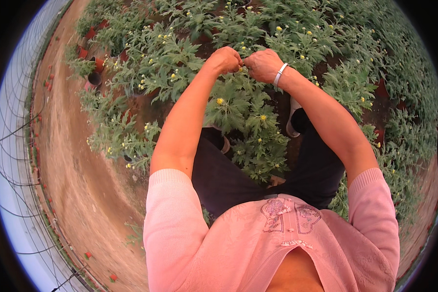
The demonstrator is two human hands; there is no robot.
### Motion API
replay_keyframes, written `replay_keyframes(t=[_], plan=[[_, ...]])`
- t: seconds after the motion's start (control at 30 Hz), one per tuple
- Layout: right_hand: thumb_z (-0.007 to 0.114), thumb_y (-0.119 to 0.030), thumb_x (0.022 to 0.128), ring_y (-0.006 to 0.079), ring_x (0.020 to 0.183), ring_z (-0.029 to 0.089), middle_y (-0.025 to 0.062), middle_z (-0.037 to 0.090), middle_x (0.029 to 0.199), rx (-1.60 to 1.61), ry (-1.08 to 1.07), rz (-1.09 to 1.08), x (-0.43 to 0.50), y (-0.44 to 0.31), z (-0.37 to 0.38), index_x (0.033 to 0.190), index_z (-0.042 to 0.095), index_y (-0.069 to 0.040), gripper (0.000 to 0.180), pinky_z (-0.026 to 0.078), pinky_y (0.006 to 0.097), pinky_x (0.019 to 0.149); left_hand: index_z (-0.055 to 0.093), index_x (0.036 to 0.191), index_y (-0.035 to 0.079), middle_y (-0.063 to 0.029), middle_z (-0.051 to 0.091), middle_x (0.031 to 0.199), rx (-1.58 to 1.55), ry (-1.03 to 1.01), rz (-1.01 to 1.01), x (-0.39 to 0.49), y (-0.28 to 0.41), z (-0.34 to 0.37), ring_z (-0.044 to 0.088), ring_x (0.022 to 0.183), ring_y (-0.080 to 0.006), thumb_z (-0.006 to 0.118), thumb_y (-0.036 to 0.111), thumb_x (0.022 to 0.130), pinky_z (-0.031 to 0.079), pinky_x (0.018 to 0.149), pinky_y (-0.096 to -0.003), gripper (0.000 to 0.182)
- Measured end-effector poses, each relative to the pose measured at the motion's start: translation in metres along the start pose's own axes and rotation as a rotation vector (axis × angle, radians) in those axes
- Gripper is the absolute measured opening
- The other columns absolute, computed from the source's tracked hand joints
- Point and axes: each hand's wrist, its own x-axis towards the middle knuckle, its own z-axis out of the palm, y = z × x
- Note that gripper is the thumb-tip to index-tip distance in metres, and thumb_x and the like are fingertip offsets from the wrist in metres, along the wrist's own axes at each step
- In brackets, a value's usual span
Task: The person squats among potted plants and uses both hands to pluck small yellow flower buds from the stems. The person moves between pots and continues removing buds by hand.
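My left hand (pixel 225 60) and my right hand (pixel 264 65) meet almost fingertip to fingertip over a leafy chrysanthemum plant (pixel 231 98) with yellow buds. The fingers of both hands are bent inward around the top of a stem; a small yellow bud (pixel 245 68) shows just below them. Whether either hand pinches the bud or the stem is too small to tell. A white band (pixel 280 75) circles my right wrist. Below the hands, an opening yellow bud (pixel 219 101) and another yellow bud (pixel 263 117) stand on the plant between my legs.
Dense potted chrysanthemums (pixel 306 43) surround my feet, some in reddish pots (pixel 99 64). A shoe (pixel 293 116) stands close beside the middle plant. Along the left runs a bare dirt path (pixel 69 157), with a greenhouse wall (pixel 7 146) of curved ribs beyond.
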Motion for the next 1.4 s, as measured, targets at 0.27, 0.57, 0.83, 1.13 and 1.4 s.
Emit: replay_keyframes(t=[0.27, 0.57, 0.83, 1.13, 1.4], plan=[[0.057, -0.009, 0.068, 0.0280, 0.082, 0.060, 0.0066, 0.063, 0.073, -0.101, -0.016, -0.008, 0.000, -0.005, 0.009, 0.071, 0.062, -0.007, 0.007, 0.042, 0.0414, 0.076, 0.070, 0.089, 0.009, -0.0152, 0.066, 0.095, 0.249, 0.159, 0.090, 0.003, -0.009, 0.011, 0.062, 0.089, -0.0318, 0.062, 0.018, 0.072, 0.049, 0.080, -0.0391, 0.021], [0.056, -0.023, 0.070, 0.0286, 0.070, 0.059, 0.0114, 0.061, 0.069, 0.375, 0.434, 0.166, 0.002, -0.001, -0.014, 0.073, 0.063, -0.006, 0.019, 0.047, 0.0380, 0.062, 0.060, 0.070, -0.002, -0.0105, 0.061, 0.069, -0.521, 0.104, -0.052, -0.001, -0.020, 0.007, 0.060, 0.063, -0.0171, 0.065, 0.002, 0.067, 0.053, 0.054, -0.0320, 0.007], [0.056, -0.023, 0.070, 0.0301, 0.078, 0.060, 0.0111, 0.063, 0.074, 0.312, 0.472, 0.289, -0.042, 0.021, -0.057, 0.073, 0.065, -0.006, 0.020, 0.048, 0.0399, 0.071, 0.066, 0.087, 0.001, -0.0089, 0.065, 0.077, -0.308, 0.096, -0.006, 0.010, -0.023, 0.012, 0.063, 0.067, -0.0159, 0.066, -0.002, 0.072, 0.056, 0.056, -0.0318, 0.015], [0.055, -0.015, 0.069, 0.0307, 0.078, 0.060, 0.0117, 0.062, 0.072, 0.065, 0.108, 0.267, -0.069, 0.023, -0.043, 0.070, 0.064, -0.008, 0.011, 0.048, 0.0407, 0.071, 0.067, 0.094, 0.002, -0.0112, 0.067, 0.084, -0.255, -0.057, -0.027, 0.008, -0.009, 0.021, 0.065, 0.071, -0.0194, 0.078, 0.017, 0.070, 0.057, 0.065, -0.0324, 0.030], [0.057, -0.011, 0.064, 0.0350, 0.070, 0.061, 0.0147, 0.062, 0.067, 0.107, -0.093, 0.292, -0.078, 0.020, -0.018, 0.064, 0.063, -0.006, 0.007, 0.049, 0.0434, 0.063, 0.068, 0.095, 0.004, -0.0093, 0.067, 0.078, -0.035, 0.008, 0.025, 0.009, 0.002, 0.034, 0.067, 0.068, -0.0187, 0.072, 0.024, 0.073, 0.053, 0.061, -0.0322, 0.030]])
